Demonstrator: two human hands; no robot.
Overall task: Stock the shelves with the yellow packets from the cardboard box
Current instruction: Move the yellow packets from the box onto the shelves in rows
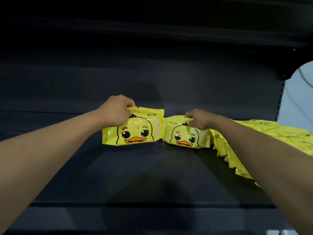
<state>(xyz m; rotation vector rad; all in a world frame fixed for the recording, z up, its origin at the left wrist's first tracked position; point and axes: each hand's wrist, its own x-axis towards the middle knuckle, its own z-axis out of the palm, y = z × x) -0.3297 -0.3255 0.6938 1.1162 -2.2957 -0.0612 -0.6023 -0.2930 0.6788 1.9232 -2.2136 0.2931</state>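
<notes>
At frame centre, the left hand (116, 111) pinches one duck-print packet (135, 129); the right hand (199, 118) pinches its neighbour (184, 134) on the dark shelf (135, 167).

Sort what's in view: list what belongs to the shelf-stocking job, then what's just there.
Part of the job:
- left hand, gripping the left duck packet by its top edge
- right hand, pinching the right duck packet
- row of stocked yellow packets
- dark shelf

Just there:
- pale blue surface beyond the shelf's right end
</notes>
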